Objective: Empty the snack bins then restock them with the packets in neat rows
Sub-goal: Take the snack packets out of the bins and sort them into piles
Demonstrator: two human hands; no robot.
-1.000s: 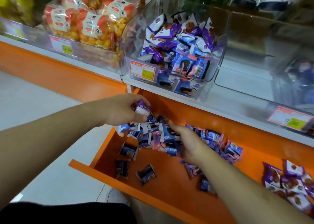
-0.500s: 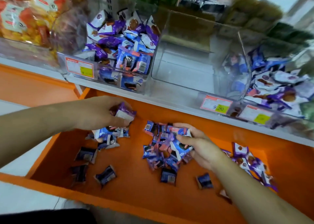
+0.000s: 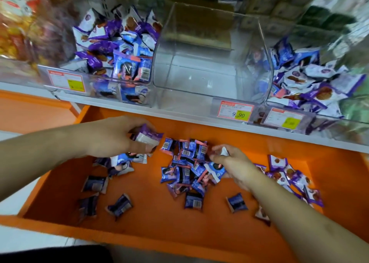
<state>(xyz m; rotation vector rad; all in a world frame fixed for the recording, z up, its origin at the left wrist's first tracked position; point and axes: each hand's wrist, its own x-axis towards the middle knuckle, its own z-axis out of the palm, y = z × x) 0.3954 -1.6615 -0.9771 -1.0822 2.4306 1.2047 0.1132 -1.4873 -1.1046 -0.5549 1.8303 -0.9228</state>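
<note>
While left hand (image 3: 111, 137) grips one packet (image 3: 146, 136), right hand (image 3: 229, 163) rests on the pile (image 3: 187, 166).

Hands (image 3: 111, 137) (image 3: 233, 163) holding packets (image 3: 146, 136), orange tray (image 3: 151, 218), clear bin (image 3: 209, 63)

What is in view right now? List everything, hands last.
empty bin: one, clear plastic, middle of the white shelf, nothing inside.
left bin: one, clear, left of the empty bin, full of purple, white and blue packets in a jumble.
right bin: one, clear, right of the empty bin, holding purple and white packets.
price tags: three, red-edged with yellow patches, on the bin fronts.
orange tray: one, below the shelf.
blue packet pile: many, blue and pink, middle of the tray.
purple packets: several, right side of the tray.
dark packets: a few, scattered on the left of the tray.
left hand: grips a purple and white packet.
right hand: fingers curled round blue packets at the pile's edge.
</note>
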